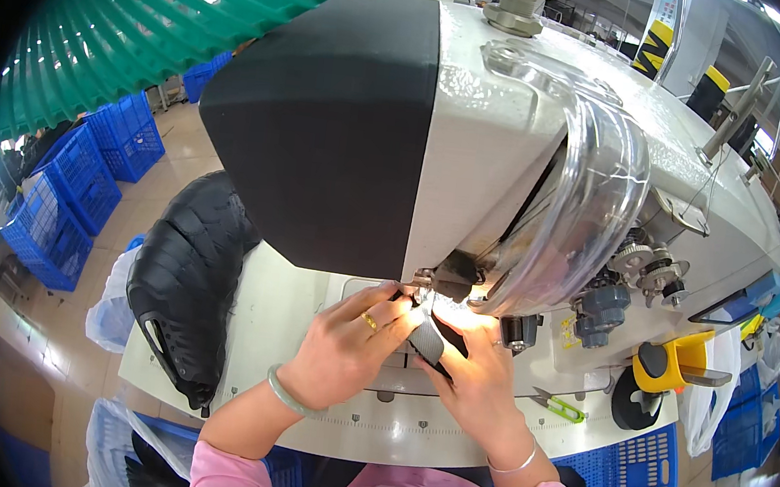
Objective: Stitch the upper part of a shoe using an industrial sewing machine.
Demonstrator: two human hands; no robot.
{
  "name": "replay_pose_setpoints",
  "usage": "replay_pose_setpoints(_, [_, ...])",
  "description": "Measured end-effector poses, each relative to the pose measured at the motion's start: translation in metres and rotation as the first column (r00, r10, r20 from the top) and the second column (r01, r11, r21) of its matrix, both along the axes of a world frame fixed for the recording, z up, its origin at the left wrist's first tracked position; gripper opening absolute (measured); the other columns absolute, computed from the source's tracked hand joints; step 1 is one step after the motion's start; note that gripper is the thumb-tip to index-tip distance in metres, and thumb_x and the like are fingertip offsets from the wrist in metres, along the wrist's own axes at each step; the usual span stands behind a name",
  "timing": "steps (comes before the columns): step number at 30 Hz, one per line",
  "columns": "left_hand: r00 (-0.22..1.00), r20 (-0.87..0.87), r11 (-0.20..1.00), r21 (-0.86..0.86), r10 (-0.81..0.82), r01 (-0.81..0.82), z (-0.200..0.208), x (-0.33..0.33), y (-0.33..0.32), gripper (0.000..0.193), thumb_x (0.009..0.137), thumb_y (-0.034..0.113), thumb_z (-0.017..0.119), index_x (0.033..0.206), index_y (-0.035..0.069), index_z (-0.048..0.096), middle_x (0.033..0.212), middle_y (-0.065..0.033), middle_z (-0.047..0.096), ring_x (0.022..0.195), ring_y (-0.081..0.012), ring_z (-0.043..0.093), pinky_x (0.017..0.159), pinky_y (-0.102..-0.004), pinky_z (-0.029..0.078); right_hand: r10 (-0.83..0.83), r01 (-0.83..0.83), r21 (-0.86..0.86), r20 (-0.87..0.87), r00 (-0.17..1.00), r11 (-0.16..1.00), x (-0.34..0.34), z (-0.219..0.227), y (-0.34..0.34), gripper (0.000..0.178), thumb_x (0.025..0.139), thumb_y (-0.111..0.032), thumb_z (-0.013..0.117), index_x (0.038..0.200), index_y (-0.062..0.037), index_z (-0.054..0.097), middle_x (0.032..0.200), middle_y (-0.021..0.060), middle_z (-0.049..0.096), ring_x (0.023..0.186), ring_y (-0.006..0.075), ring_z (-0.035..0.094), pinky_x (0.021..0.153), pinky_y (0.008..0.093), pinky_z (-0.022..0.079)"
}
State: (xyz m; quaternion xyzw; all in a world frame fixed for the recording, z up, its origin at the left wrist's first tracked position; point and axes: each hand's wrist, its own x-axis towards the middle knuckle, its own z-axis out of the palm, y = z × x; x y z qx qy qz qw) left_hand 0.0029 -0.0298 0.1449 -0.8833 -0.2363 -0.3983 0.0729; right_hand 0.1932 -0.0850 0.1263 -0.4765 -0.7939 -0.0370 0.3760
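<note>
A sewing machine [500,150] with a dark grey front cover fills the middle of the view. Under its presser foot [423,280], in bright lamp light, lies a small dark grey ribbed fabric piece [427,340]. My left hand [341,348] is closed, its fingertips pinching the fabric's left edge right beside the foot. From the other side my right hand [478,381] grips the same piece between thumb and fingers. The needle's tip and the fabric's far end are hidden behind my fingers and the machine head.
A black quilted, padded piece [187,279] lies on the table's left side. Green-handled thread snips [560,407] and a yellow holder [679,361] sit at right. Blue crates [626,482] stand below the table and at far left [49,231]. A green ribbed shade [161,25] hangs upper left.
</note>
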Motion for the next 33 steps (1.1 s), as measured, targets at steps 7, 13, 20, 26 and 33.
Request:
replay_pose_setpoints(7, [1.000,-0.004,0.999,-0.026,-0.019,0.019,0.001,0.000,0.000,0.029,0.074,0.001,0.063,0.102,0.001,0.065,0.105,-0.0093,0.063,0.102,-0.0298,0.065,0.074,-0.0355,0.058,-0.024,0.018,0.111,0.052,0.998,0.994,0.000,0.005,0.003,0.036,0.068,-0.014,0.081,0.101,-0.0085,0.069,0.107,0.0067,0.061,0.094,0.0294,0.055,0.070,0.0385,0.049])
replay_pose_setpoints(13, [1.000,0.007,1.000,0.026,-0.005,0.005,0.005,0.002,0.002,0.027,0.071,0.001,0.065,0.098,0.001,0.066,0.102,-0.0077,0.063,0.099,-0.0276,0.065,0.073,-0.0353,0.058,-0.035,0.028,0.118,0.057,0.998,0.993,0.000,0.005,0.005,0.035,0.068,-0.015,0.081,0.100,-0.0086,0.070,0.106,0.0066,0.061,0.092,0.0286,0.056,0.070,0.0377,0.050])
replay_pose_setpoints(20, [0.995,0.090,0.999,0.027,0.044,-0.047,0.005,0.004,0.002,0.021,0.069,0.002,0.069,0.089,0.003,0.069,0.088,-0.0051,0.066,0.083,-0.0231,0.065,0.067,-0.0322,0.055,-0.013,0.022,0.154,-0.061,0.998,0.988,-0.006,-0.004,0.012,0.034,0.070,-0.016,0.082,0.100,-0.0054,0.070,0.105,0.0087,0.061,0.090,0.0283,0.058,0.074,0.0364,0.048])
replay_pose_setpoints(26, [0.916,0.399,0.991,-0.132,0.048,0.006,-0.008,0.018,0.015,0.015,0.073,0.000,0.073,0.088,0.003,0.071,0.072,-0.0068,0.065,0.067,-0.0234,0.058,0.058,-0.0317,0.046,0.075,-0.070,0.028,-0.369,0.926,0.997,-0.006,-0.009,0.018,0.030,0.080,-0.022,0.075,0.105,-0.0054,0.073,0.100,0.0070,0.070,0.094,0.0260,0.057,0.088,0.0384,0.036])
replay_pose_setpoints(33, [0.940,0.323,0.991,0.043,0.108,-0.129,-0.007,0.029,0.012,0.016,0.071,0.003,0.074,0.086,0.005,0.069,0.077,-0.0042,0.061,0.069,-0.0229,0.057,0.058,-0.0333,0.046,0.239,-0.251,0.008,-0.329,0.913,0.968,0.009,-0.010,0.024,0.029,0.079,-0.013,0.074,0.107,-0.0067,0.073,0.101,0.0062,0.065,0.095,0.0251,0.057,0.086,0.0368,0.043])
